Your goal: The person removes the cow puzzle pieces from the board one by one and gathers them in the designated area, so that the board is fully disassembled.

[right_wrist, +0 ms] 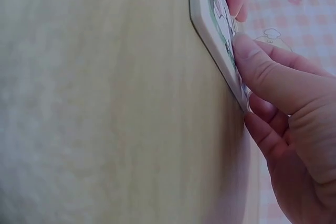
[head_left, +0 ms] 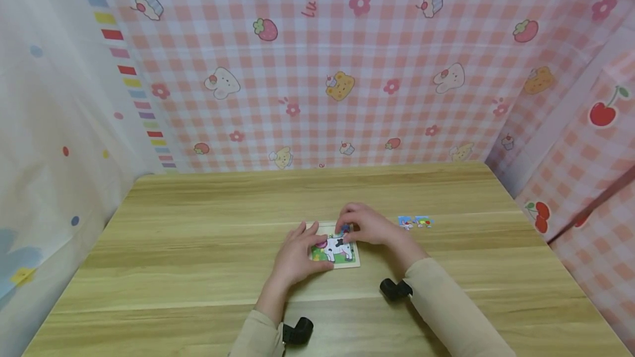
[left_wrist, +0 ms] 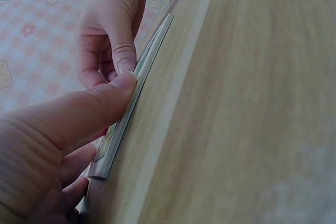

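A small wooden jigsaw puzzle [head_left: 339, 252] with a black-and-white cow on green lies flat on the table in a pale frame. My left hand [head_left: 294, 255] grips its left side, thumb along the near edge and fingers over the left and far part. In the left wrist view, the thumb [left_wrist: 100, 106] presses on the frame's near edge. My right hand [head_left: 364, 225] pinches a bluish puzzle piece [head_left: 345, 228] at the puzzle's upper right, its fingers partly hiding it. The right thumb [right_wrist: 257, 59] lies against the puzzle face in the right wrist view.
Two loose puzzle pieces, one blue [head_left: 405, 222] and one green and blue [head_left: 424, 222], lie right of the right hand on the wooden table [head_left: 198, 269]. Behind hangs a pink checked curtain [head_left: 307, 59]. Black wrist cameras sit on both sleeves.
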